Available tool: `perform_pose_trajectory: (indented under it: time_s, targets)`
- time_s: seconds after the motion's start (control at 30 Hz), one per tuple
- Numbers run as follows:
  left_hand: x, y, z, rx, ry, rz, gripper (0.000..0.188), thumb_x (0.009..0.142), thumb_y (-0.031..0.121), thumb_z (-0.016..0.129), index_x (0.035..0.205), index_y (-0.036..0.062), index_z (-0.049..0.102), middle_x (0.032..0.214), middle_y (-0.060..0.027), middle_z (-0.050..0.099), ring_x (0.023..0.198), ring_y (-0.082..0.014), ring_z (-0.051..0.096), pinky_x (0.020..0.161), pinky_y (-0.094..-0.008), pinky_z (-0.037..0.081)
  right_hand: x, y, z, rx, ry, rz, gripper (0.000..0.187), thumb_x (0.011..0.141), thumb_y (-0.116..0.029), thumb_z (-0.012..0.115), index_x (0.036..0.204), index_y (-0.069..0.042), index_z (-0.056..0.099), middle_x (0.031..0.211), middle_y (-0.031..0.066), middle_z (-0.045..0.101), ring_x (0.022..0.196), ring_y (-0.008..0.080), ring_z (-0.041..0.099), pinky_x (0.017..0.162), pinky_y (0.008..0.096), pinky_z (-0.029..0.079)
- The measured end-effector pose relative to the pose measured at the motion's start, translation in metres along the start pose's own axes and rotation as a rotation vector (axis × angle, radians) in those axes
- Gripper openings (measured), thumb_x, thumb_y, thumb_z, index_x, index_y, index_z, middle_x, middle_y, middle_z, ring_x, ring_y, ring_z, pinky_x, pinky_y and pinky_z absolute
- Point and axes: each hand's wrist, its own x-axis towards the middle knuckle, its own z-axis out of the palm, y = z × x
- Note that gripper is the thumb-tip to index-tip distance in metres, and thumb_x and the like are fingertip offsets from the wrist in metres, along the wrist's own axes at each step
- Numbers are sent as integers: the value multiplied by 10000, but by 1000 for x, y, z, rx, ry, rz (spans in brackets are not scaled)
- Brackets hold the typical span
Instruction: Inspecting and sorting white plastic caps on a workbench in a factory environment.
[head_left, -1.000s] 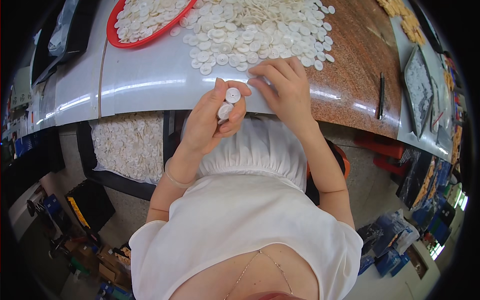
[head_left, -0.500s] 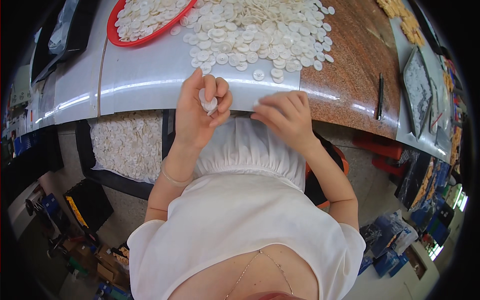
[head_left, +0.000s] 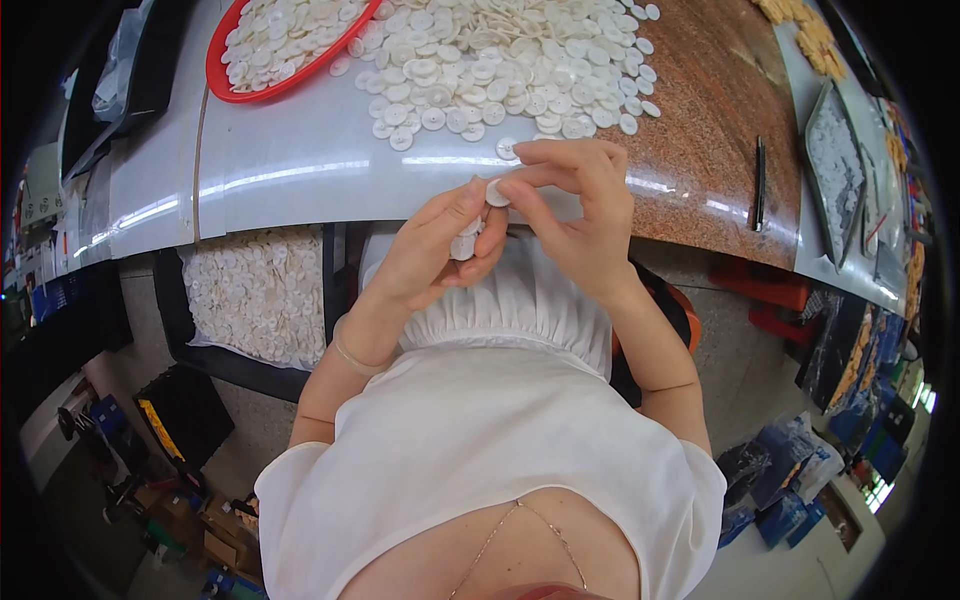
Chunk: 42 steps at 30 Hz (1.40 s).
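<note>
My left hand (head_left: 440,245) is closed around several white round buttons (head_left: 465,240), stacked in its curled fingers. At its thumb and index fingertips a single white button (head_left: 497,193) stands on edge. My right hand (head_left: 585,205) is beside it, thumb tip touching that button and index finger raised apart from the thumb. Both hands are over the table's near edge. Just beyond the right fingertips, one loose button (head_left: 507,148) lies on the table. Farther back spreads a large heap of white buttons (head_left: 500,70).
A red basin (head_left: 222,85) of buttons stands at the back left. Below the table edge on the left is a black crate (head_left: 175,310) full of buttons. On the right lie a black pen (head_left: 759,185) and a grey tray (head_left: 815,130) of white pieces.
My hands have come together. The left has turned inward and moved right and slightly down; the right has risen a little, its thumb now at the button by the left fingertips.
</note>
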Motion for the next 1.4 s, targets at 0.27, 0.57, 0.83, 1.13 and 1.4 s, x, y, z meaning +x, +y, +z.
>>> perform_pose_trajectory:
  time_s: [0.27, 0.57, 0.83, 1.13, 1.4]
  targets:
    - [-1, 9, 14, -154, 185, 37, 459, 1062, 370, 304, 1201, 1, 539, 717, 10, 434, 500, -55, 363, 363, -177, 256, -2, 19, 3, -285, -212, 24, 320, 775, -160, 747, 1077, -119, 652, 1137, -7, 688, 998, 175, 587, 870, 337, 354]
    - [-3, 9, 13, -151, 237, 64, 443, 1060, 379, 309, 1197, 20, 531, 711, 12, 430, 503, -57, 359, 378, -174, 256, -33, 26, -3, -390, -160, -285, 330, 656, -259, 805, 949, -166, 684, 1091, -63, 674, 942, 154, 584, 839, 326, 373]
    - [0, 12, 15, -145, 250, 60, 441, 1060, 386, 307, 1168, 22, 530, 708, 12, 426, 508, -54, 357, 378, -172, 254, -41, 32, 6, -207, -45, -249, 270, 639, -143, 826, 860, -151, 671, 898, -54, 686, 797, 155, 594, 706, 300, 419]
    - [5, 109, -2, 146, 403, 477, 391, 1046, 354, 383, 1188, 10, 504, 715, 25, 427, 511, -52, 336, 403, -184, 255, -38, 25, 5, -162, 2, -196, 236, 657, -91, 820, 838, -130, 674, 811, -37, 679, 743, 165, 589, 697, 302, 417]
    - [19, 112, -26, 816, 914, 666, 316, 1014, 312, 463, 1073, 33, 600, 635, 43, 452, 524, -22, 405, 416, -177, 257, -35, 13, 1, -22, -14, 30, 188, 720, -7, 766, 856, -86, 663, 869, 16, 684, 826, 189, 591, 786, 297, 419]
